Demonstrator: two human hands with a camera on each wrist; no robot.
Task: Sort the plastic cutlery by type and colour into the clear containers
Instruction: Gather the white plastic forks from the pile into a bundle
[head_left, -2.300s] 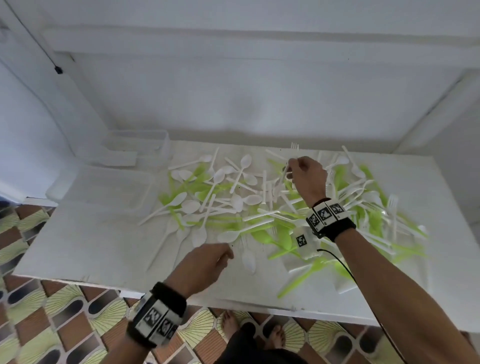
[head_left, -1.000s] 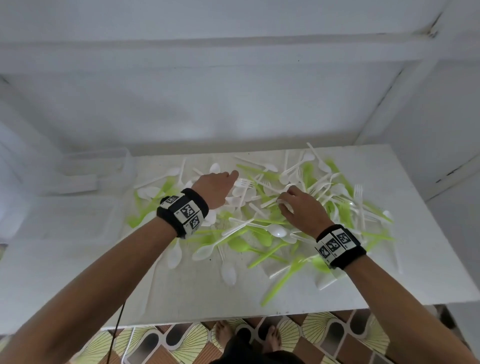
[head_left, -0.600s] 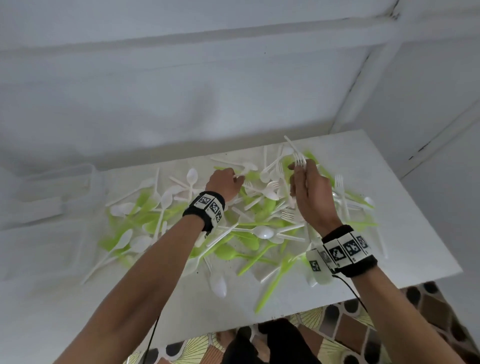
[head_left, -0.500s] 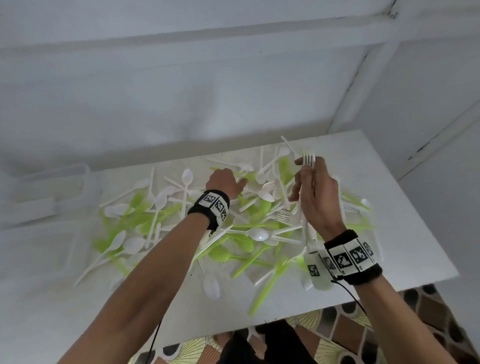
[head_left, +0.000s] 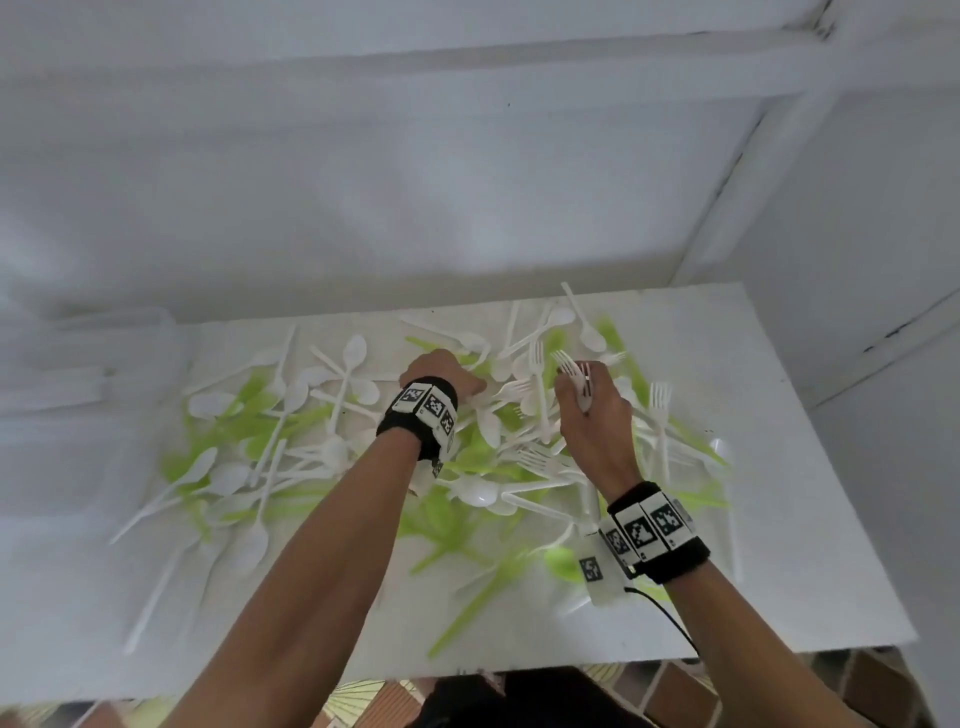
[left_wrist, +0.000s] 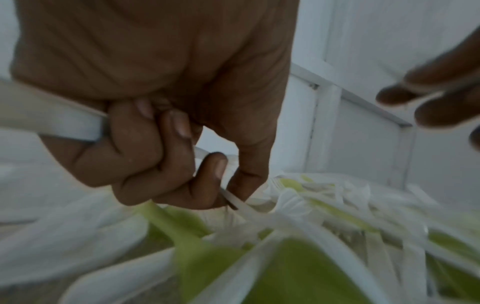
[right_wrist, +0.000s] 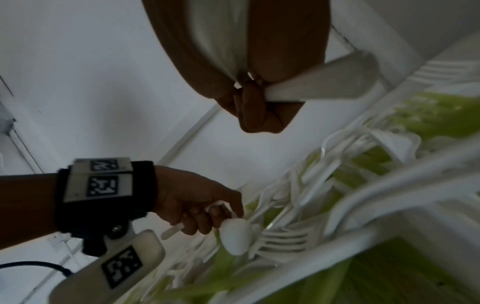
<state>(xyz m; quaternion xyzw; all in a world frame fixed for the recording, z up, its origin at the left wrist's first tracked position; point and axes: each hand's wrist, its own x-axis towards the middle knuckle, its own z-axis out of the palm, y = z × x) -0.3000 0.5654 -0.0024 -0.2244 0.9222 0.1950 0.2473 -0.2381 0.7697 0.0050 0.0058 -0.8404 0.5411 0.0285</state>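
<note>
At the far left edge of the white tabletop (head_left: 779, 545) stand clear containers (head_left: 98, 364), thin-walled and hazy. A tangled pile of cutlery (head_left: 322, 441) covers the middle: glossy white spoons with oval bowls, white forks and lime-green pieces, handles crossing in every direction. The left hand (head_left: 441, 376) reaches into the pile with fingers curled, gripping a white spoon (right_wrist: 235, 236) whose bowl points down toward the pile and whose handle end sticks out behind the fingers. The right hand (head_left: 592, 410), raised just above the pile, is closed around a bundle of white forks (head_left: 571, 371), tines up and away, handles running down through the fist.
</note>
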